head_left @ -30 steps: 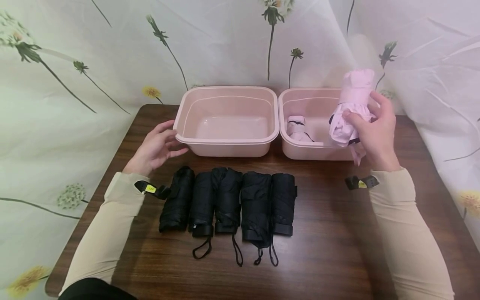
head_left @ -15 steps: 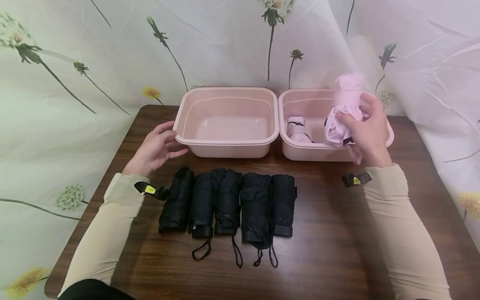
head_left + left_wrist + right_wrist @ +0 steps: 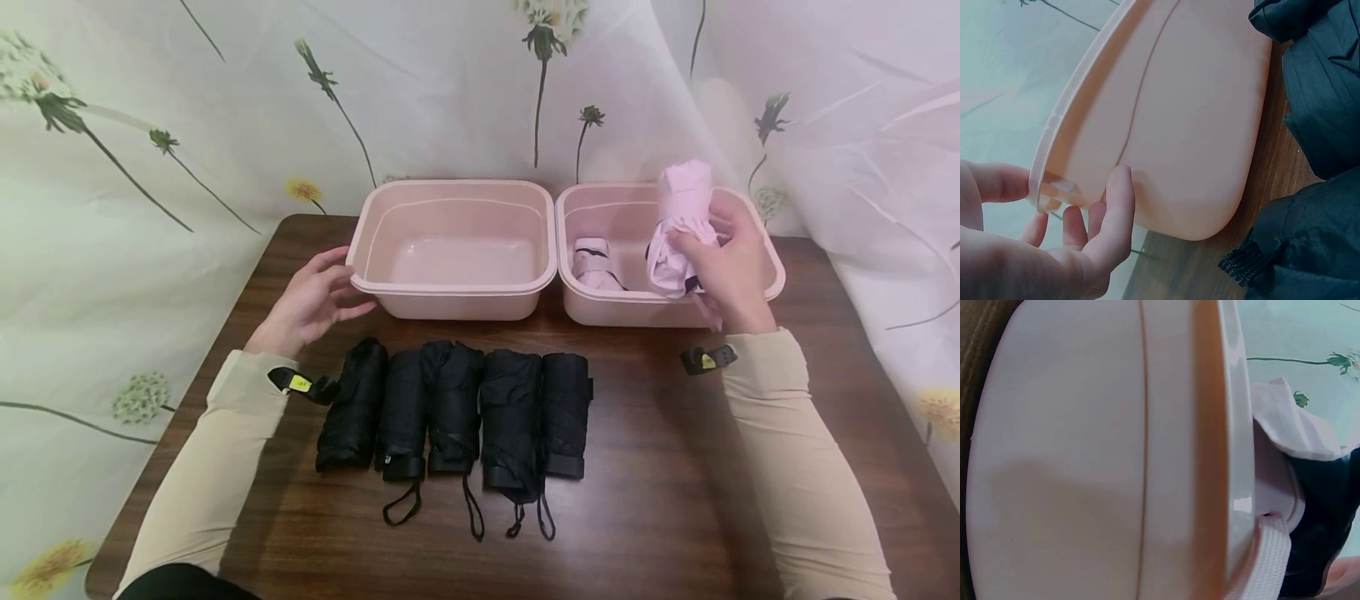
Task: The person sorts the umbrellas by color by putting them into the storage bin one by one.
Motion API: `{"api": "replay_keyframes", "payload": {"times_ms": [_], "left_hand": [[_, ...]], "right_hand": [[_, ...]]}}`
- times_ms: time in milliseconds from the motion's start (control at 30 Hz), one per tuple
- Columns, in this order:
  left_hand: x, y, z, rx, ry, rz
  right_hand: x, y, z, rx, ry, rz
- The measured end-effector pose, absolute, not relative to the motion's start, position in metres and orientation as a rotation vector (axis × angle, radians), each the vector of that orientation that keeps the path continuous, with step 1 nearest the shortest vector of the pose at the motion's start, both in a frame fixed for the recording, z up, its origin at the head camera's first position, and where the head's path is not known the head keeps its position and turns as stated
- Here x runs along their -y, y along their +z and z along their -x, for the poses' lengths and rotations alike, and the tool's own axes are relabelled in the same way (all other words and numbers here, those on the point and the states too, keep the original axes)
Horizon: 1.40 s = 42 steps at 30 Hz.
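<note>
Fingers, right: right hand [image 3: 731, 271] grips pink umbrella [image 3: 684, 221] over right tub [image 3: 622, 312]
Fingers, left: left hand [image 3: 311, 300] loose, touching left tub [image 3: 457, 305]
Right wrist view only: strap's [image 3: 1265, 556] weave
Pink umbrellas: two, one inside right tub
Black umbrellas [image 3: 453, 408]: five, on table [image 3: 652, 517]

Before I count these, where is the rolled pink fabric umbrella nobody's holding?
In the head view, the unheld umbrella lies inside the right pink plastic bin, near its left wall, left of the held pink umbrella.

Five folded black umbrellas [image 3: 455, 408] are lying across the way to the left pink basin [image 3: 457, 305]; rightward, wooden tabletop [image 3: 652, 467] is leaving passage.
</note>
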<state>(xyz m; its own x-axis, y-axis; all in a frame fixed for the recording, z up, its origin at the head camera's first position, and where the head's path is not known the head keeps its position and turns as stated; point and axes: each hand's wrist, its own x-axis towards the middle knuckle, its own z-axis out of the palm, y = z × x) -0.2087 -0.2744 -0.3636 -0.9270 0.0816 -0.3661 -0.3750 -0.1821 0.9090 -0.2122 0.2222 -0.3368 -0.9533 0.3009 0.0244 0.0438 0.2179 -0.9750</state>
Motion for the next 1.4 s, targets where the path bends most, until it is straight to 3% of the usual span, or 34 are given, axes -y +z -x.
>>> {"api": "replay_keyframes", "payload": {"times_ms": [733, 1400], "left_hand": [[0.273, -0.363, 0.209, -1.803, 2.179, 0.341], [0.274, -0.363, 0.209, -1.797, 2.178, 0.343]], "right_hand": [[-0.229, -0.343, 0.224, 2.557, 1.504, 0.453], [-0.230, -0.347, 0.222, 2.689, 1.232, 0.310]]}}
